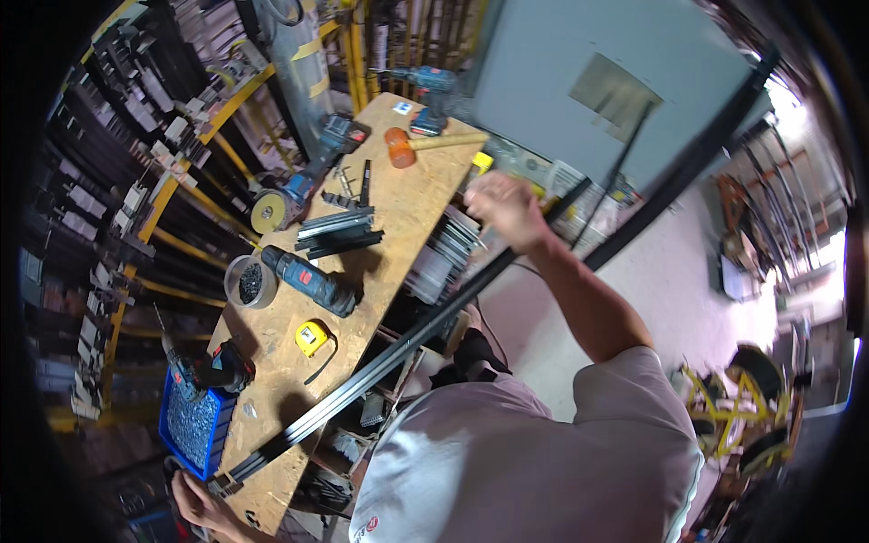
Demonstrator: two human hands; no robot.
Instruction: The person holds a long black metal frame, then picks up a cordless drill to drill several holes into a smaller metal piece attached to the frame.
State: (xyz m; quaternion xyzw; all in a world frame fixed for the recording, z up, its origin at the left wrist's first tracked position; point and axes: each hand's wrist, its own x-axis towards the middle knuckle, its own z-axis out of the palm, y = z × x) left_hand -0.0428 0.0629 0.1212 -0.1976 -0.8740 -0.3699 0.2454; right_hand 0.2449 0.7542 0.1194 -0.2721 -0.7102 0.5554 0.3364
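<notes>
Long dark metal bars [391,357] lie slantwise across the front of the wooden workbench [362,337], with a pale shine along their middle. At their near-left end, beside a small bracket [226,484], my left hand [201,505] has curled fingers; what they hold is hidden. My right hand [503,208] is raised above the far part of the bars. Its fingers are stretched out and somewhat blurred, and nothing shows in them. A thicker black bar [681,167] slants up to the far right, beyond my right forearm.
On the bench lie a cordless drill [312,281], an angle grinder [285,199], an orange-headed mallet [400,149], a yellow tape measure [311,338], short black profiles [339,233] and a tub of screws [251,281]. A blue bin [192,430] with fasteners stands near left. Racks [154,217] flank it.
</notes>
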